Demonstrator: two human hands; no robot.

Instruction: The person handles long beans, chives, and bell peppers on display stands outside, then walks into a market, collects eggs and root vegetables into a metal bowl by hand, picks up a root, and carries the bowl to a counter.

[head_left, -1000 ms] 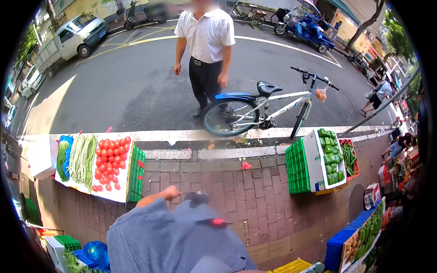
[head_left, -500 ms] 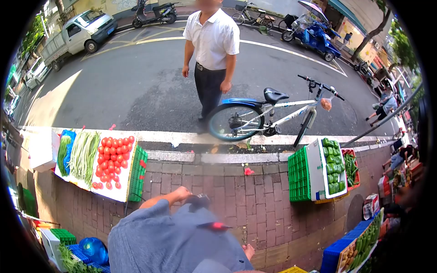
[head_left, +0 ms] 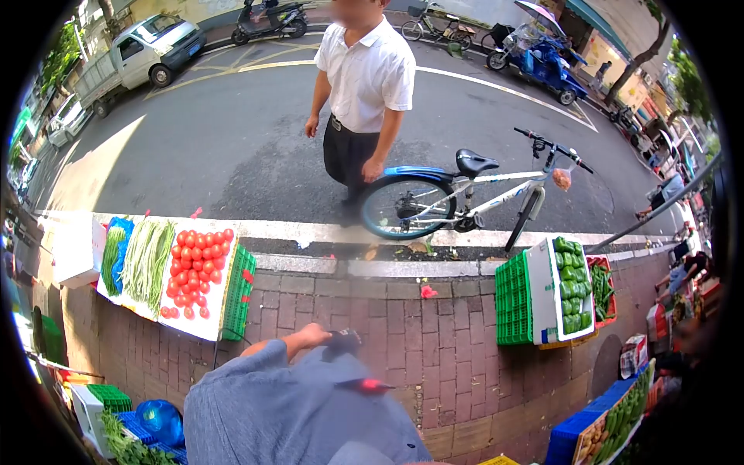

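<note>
My left hand (head_left: 314,335) shows just past the end of my grey sleeve (head_left: 267,354), low in the middle of the view. Its fingers look curled closed, and a dark, blurred shape (head_left: 343,341) lies right beside them; I cannot make out whether they grip it. My grey shirt (head_left: 287,411) fills the bottom. My right hand is out of sight. To the left of my hand, red tomatoes (head_left: 198,267), long green beans (head_left: 149,260) and a bundle of thin green stalks (head_left: 114,256) lie on a white board (head_left: 211,314) over a green crate (head_left: 240,291).
A person in a white shirt (head_left: 368,74) stands beyond the kerb, close to a white and blue bicycle (head_left: 480,198). On the right, green peppers (head_left: 572,283) fill a white box beside a green crate (head_left: 514,310). A blue crate (head_left: 577,415) stands lower right; a truck (head_left: 136,58) is far left.
The view has shifted slightly. A bit of hand seen low in the middle earlier has gone from view. The standing person's arm is now nearer the bicycle's rear. My left hand stays nearly in place.
</note>
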